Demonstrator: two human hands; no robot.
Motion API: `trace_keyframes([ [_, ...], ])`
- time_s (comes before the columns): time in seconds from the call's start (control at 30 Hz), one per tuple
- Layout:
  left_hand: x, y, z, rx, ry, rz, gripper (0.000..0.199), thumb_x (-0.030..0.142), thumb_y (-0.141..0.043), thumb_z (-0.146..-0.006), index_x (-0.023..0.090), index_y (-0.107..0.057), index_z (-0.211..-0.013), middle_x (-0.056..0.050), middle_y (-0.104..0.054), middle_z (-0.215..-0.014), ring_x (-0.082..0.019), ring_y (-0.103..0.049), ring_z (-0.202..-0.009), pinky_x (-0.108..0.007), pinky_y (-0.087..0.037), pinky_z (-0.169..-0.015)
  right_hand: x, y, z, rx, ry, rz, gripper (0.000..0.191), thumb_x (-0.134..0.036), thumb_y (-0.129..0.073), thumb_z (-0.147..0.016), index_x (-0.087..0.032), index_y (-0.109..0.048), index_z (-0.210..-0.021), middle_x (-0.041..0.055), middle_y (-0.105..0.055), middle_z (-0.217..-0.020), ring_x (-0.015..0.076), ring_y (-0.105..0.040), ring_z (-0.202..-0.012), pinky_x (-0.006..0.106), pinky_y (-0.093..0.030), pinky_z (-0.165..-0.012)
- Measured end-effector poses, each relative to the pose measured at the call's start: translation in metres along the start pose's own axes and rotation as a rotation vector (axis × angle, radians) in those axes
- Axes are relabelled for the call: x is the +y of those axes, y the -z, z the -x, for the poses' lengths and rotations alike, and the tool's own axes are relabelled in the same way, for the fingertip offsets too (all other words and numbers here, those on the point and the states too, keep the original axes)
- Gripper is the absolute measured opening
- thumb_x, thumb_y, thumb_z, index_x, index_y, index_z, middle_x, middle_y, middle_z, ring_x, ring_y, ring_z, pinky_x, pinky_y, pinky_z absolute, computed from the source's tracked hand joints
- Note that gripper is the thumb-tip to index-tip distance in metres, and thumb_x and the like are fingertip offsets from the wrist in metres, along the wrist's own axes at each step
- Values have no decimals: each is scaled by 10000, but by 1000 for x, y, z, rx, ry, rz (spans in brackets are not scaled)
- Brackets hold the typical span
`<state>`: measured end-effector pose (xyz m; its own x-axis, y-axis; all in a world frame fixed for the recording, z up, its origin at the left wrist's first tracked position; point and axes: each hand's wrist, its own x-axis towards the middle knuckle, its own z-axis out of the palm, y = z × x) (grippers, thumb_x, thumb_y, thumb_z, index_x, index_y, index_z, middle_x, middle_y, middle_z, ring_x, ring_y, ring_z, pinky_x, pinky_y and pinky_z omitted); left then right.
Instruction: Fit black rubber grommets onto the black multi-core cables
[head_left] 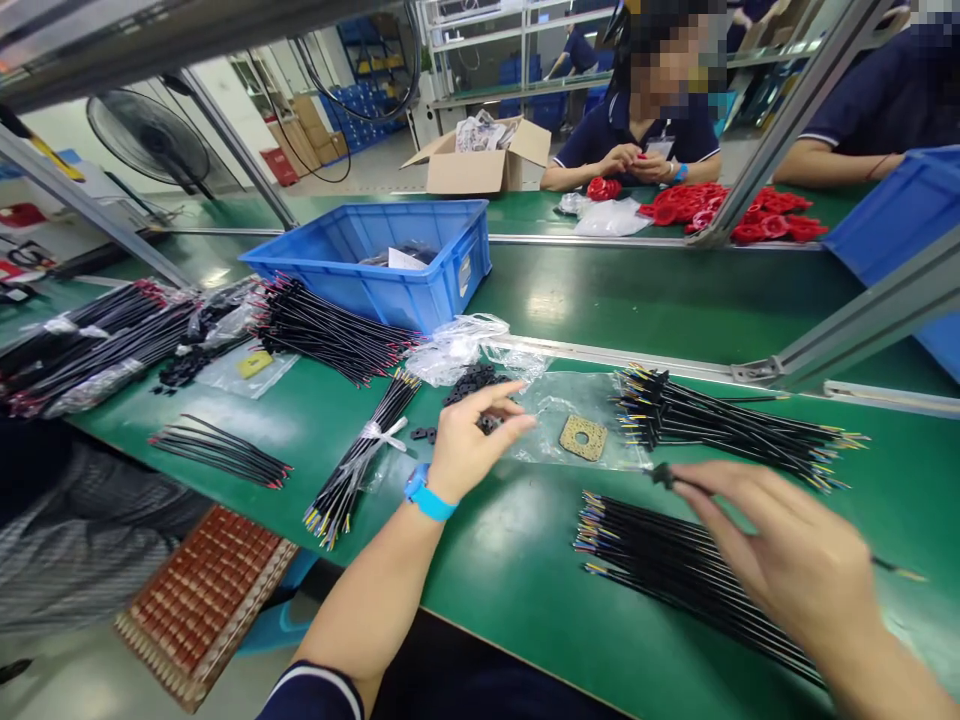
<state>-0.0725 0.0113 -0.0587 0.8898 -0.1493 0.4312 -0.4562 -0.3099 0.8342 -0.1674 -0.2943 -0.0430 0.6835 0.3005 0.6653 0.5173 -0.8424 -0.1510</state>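
Note:
My left hand point(480, 430), with a blue watch at the wrist, is held over the bench with its fingers apart and nothing visible in them. Just behind it lies a pile of small black plastic parts point(474, 382). My right hand point(787, 540) pinches a black cable point(896, 570) close to a small black fitting point(663, 476) at its end; the cable's other end shows past the palm, with yellow wire tips. Beneath that hand lies a row of black cables point(667, 560) with coloured wire ends. Farther back is a heap of cables point(720, 420) with black fittings.
A tan square piece with a round hole point(583, 438) rests on a clear plastic bag point(547, 395). Tied cables point(367, 450) lie to the left. Behind stand a blue bin point(360, 285) and a metal frame post point(795, 110). Across the bench, a co-worker handles red parts point(697, 205).

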Motion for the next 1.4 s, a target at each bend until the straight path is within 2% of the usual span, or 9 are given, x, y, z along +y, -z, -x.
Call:
trace_keyframes([
  [0.13,-7,8,-6,139,66,-59,362,371,-756,-917,189,-779,-1229,-20,-830,-891,-139,-745,-756,-270,-634,-810,58,-1,-15,-30,-225,75,366,-540,-521,-1075,-255,-750,-1081,80,-782,-1029,222,-741,-882,350,-552,-742],
  [0.27,-9,8,-8,99,55,-110,364,349,-742,-913,195,-772,-1241,-13,-832,-908,-146,-751,-778,-276,-637,-830,98,-22,-35,-64,-280,9,521,-663,-472,-1045,-244,-781,-1051,90,-771,-1027,234,-720,-907,381,-559,-824],
  [0.47,-9,9,-7,73,44,-155,307,338,-734,-931,194,-787,-1196,-24,-834,-928,-159,-768,-807,-282,-638,-837,107,-49,-33,-75,-283,-1,517,-645,-491,-1023,-248,-821,-1005,84,-725,-916,227,-695,-863,382,-559,-809],
  [0.7,-15,17,-8,-15,-20,-361,249,285,-730,-966,215,-787,-1199,-28,-836,-975,-201,-777,-901,-349,-606,-922,111,-51,-18,-73,-294,14,609,-694,-403,-1046,-219,-781,-1083,74,-723,-867,197,-687,-725,355,-552,-719],
  [0.83,-19,21,-11,-116,-11,-694,169,238,-712,-991,218,-811,-1126,-63,-827,-1069,-267,-743,-1038,-422,-550,-957,99,-39,-17,-57,-323,41,685,-831,-396,-988,-226,-715,-1015,83,-702,-765,195,-635,-559,335,-453,-504],
  [0.93,-20,16,-10,-240,16,-825,158,331,-720,-998,233,-826,-1061,-67,-806,-1061,-274,-695,-1048,-414,-512,-916,74,-27,-6,-171,-252,27,599,-797,-466,-985,-258,-724,-952,87,-740,-893,153,-595,-480,318,-391,-417],
  [1.03,-20,2,-8,-324,-2,-904,217,369,-750,-977,247,-816,-1144,-76,-774,-1063,-276,-647,-1063,-401,-476,-885,46,-23,8,-463,-139,-153,446,-656,-541,-1013,-277,-776,-992,62,-781,-994,204,-733,-683,330,-567,-592],
  [1.13,-21,-13,-5,-410,-52,-972,214,280,-739,-976,253,-805,-1179,-86,-754,-1110,-282,-622,-1075,-400,-449,-868,25,-23,14,-702,-193,-248,272,-456,-614,-1013,-257,-789,-1073,69,-794,-1044,249,-764,-919,377,-604,-802],
  [1.4,-37,-10,-10,-373,-161,-951,110,183,-670,-945,232,-767,-929,-85,-782,-1054,-331,-637,-1030,-421,-437,-821,10,-17,-5,-773,-395,-247,67,-237,-751,-935,-221,-713,-987,-3,-747,-954,140,-675,-849,254,-495,-782],
])
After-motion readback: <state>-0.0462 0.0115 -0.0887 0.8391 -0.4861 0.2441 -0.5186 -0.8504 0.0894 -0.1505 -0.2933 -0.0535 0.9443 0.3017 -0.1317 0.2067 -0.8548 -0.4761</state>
